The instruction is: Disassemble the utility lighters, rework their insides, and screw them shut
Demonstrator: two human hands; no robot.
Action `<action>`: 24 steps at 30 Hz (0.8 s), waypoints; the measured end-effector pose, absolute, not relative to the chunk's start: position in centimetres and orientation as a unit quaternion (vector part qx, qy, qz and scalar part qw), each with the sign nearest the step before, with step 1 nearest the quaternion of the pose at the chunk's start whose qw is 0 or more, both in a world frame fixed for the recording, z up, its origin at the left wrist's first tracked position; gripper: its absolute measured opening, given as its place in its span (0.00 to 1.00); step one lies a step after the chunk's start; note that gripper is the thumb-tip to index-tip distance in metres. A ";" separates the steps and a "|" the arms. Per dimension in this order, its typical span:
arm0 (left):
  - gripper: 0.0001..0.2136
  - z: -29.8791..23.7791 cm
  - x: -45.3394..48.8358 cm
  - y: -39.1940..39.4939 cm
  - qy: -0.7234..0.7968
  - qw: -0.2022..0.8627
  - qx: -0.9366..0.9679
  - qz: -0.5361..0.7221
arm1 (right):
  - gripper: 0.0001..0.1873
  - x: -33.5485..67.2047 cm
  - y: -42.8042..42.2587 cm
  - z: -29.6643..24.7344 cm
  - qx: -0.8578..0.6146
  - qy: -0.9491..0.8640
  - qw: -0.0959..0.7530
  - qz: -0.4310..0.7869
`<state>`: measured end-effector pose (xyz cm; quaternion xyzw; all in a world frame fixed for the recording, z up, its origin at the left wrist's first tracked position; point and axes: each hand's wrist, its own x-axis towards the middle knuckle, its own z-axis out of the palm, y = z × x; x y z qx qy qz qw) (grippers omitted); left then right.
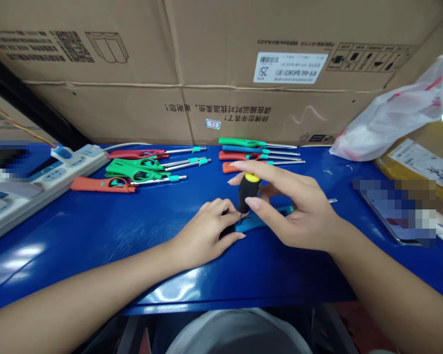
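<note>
My right hand [291, 206] is closed round a short screwdriver [248, 189] with a black and yellow handle, held upright with its tip down on a blue gas lighter [256, 222] lying on the blue table [96, 231]. My left hand [206, 231] presses on the lighter's left end, fingers curled over it. The lighter's metal nozzle pokes out to the right past my right hand.
Two groups of red, green and blue gas lighters [143, 169] [258, 153] lie behind my hands. A white power strip [40, 182] sits at the left. Cardboard boxes [221, 69] wall off the back. A white plastic bag [395, 118] and a package lie at the right.
</note>
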<state>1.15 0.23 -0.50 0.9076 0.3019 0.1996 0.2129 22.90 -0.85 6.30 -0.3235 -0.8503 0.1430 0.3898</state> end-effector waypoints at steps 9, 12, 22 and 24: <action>0.12 -0.6 1.1 0.0 0.303 0.210 0.907 0.205 | 0.20 22.4 -1.2 6.3 -0.277 -0.861 0.407 0.130; 0.13 -0.5 1.1 0.1 0.303 0.211 0.905 0.212 | 0.21 22.3 -1.2 6.1 -0.294 -0.852 0.417 0.117; 0.20 -0.2 0.8 0.3 0.285 0.231 0.910 0.194 | 0.16 23.5 -0.5 7.5 -0.307 -0.730 0.586 0.171; 0.21 0.1 0.5 0.6 0.287 0.227 0.911 0.189 | 0.16 24.5 0.1 8.1 -0.315 -0.764 0.525 0.202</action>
